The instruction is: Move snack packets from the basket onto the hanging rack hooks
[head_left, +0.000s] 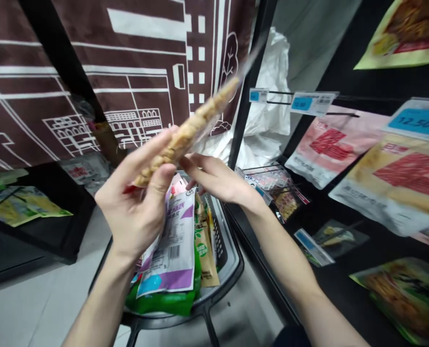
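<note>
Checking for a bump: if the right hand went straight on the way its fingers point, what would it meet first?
Most likely the left hand, at its thumb just under the snack packet it grips; the right hand is close, but depth is unclear.

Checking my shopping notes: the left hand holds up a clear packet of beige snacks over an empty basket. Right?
Not empty. The head view shows the basket holding several packets, a white-and-purple pouch on top. The left hand does hold the clear packet of beige snacks up over it.
</note>
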